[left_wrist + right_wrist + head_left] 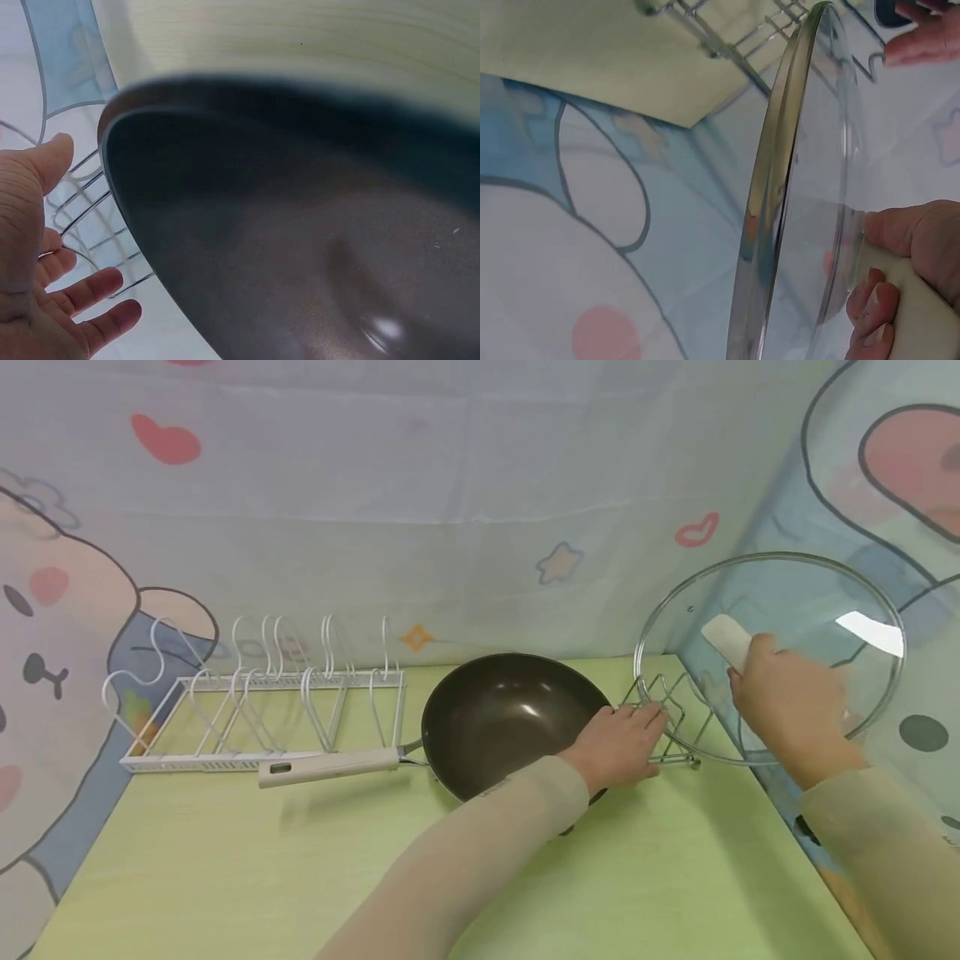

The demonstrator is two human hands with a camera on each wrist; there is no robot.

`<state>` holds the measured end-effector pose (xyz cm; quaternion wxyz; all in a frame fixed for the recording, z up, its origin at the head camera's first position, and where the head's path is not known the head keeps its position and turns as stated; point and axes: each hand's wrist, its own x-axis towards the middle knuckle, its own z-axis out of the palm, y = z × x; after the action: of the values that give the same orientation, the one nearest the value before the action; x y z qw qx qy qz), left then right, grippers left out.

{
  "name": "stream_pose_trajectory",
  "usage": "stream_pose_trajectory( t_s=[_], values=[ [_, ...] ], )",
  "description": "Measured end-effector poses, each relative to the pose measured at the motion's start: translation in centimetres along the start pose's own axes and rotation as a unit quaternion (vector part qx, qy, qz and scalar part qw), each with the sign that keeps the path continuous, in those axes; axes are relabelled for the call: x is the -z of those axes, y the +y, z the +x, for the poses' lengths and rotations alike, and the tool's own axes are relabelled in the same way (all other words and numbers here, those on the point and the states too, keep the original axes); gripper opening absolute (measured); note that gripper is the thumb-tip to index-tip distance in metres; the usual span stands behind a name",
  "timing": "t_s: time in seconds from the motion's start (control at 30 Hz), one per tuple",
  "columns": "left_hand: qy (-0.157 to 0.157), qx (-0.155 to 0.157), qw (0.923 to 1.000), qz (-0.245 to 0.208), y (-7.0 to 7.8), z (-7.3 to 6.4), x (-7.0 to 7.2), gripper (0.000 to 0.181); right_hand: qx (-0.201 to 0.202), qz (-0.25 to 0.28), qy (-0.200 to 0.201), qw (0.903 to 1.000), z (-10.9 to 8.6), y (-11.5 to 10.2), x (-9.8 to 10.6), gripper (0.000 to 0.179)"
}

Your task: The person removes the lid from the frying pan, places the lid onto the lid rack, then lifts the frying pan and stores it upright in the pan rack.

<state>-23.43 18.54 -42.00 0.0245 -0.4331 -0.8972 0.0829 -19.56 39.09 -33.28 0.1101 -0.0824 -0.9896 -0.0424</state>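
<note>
My right hand grips the cream handle of a round glass lid. The lid stands tilted on edge, its metal-rimmed left side overlapping a small silver wire rack at the table's right end. In the right wrist view, the thumb and fingers wrap the handle behind the glass. My left hand is at the wire rack, beside the rim of a dark wok. Its fingers are spread and loosely bent in the left wrist view; whether they touch the wires is hard to tell.
The wok's cream long handle points left, in front of a white rack with several upright hoops. A light green table carries everything. Cartoon-printed cloth closes off the back and sides.
</note>
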Motion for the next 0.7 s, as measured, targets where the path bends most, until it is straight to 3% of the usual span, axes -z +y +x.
stream_pose_trajectory(
  t_s=[0.3, 0.5, 0.7],
  values=[
    [-0.012, 0.012, 0.9997, 0.017, 0.1, 0.1, 0.1, 0.084, 0.026, -0.014, 0.009, 0.9995, 0.5, -3.5, -2.2, 0.036],
    [-0.014, 0.015, 0.9993, 0.030, 0.4, 0.3, 0.0, 0.087, 0.044, -0.052, -0.011, 0.9976, 0.7, -5.3, -3.0, 0.047],
    [-0.018, 0.029, 0.9989, 0.033, 0.2, 0.5, 0.0, 0.089, 0.031, -0.049, -0.012, 0.9983, 0.9, -6.3, -3.3, 0.047]
  ],
)
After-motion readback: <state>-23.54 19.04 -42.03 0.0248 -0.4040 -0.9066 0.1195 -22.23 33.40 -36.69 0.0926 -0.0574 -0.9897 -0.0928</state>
